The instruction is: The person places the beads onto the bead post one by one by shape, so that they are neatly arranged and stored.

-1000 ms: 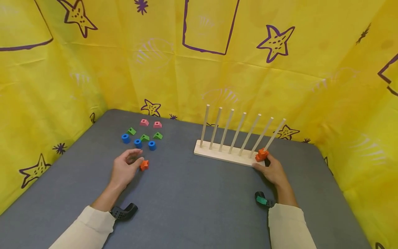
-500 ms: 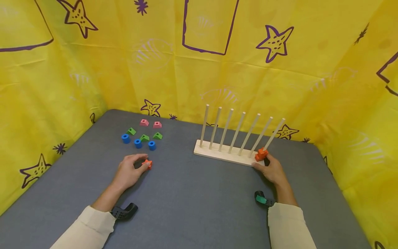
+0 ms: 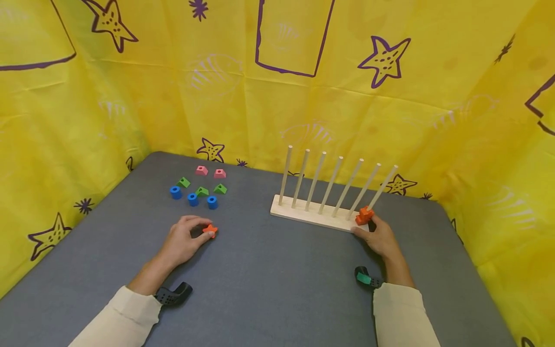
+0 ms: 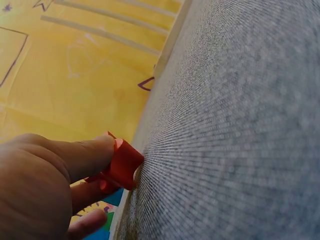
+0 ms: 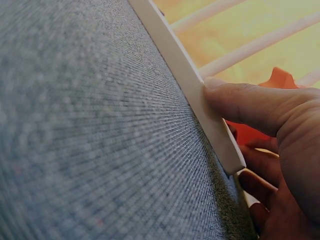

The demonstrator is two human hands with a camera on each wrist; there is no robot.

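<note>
My left hand [image 3: 181, 242] pinches an orange star-shaped block [image 3: 211, 230] between thumb and fingers, low over the table. In the left wrist view this star block [image 4: 126, 166] stands on edge close to the cloth, its far side hidden by the fingers. My right hand [image 3: 383, 239] grips the right end of a pale wooden peg board [image 3: 305, 218]. Its thumb presses the front edge of the board [image 5: 182, 75] in the right wrist view, with the other fingers behind the end. More orange star blocks [image 3: 364, 215] are stacked at the foot of the rightmost peg.
Several upright pegs [image 3: 331, 185] rise from the board. At the left of the grey table [image 3: 269, 289] lie blue cylinders [image 3: 192, 199], green triangular blocks [image 3: 202, 192] and pink trapezoid blocks [image 3: 220, 174]. A yellow patterned cloth [image 3: 277, 106] walls the back and sides.
My left hand has closed its fingers on the orange star block and shifted it slightly to the right. The right hand and the peg board stay where they were.
</note>
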